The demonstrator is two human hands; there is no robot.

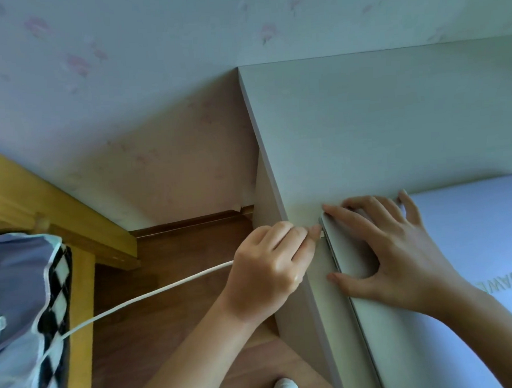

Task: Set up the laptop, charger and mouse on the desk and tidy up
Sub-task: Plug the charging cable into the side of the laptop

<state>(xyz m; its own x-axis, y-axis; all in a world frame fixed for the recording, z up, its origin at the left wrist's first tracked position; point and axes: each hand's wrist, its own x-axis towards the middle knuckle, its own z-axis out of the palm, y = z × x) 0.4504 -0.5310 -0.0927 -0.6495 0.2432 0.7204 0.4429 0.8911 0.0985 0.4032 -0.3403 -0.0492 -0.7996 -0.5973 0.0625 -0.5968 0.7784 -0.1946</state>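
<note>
Left hand (270, 270) pinches white cable plug (322, 234) at laptop's (473, 241) thin edge — right hand (400, 257) splayed flat on smooth lid.

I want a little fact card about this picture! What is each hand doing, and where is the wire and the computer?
left hand: pinches the plug end of the white cable at the laptop's left edge
right hand: spread flat on the closed lid, steadying it
laptop: closed, silver, lying on the desk
white cable: trails from the left hand off to the left, over the floor
plug: at the laptop's side; cannot tell if fully in
mouse: not in view
</note>
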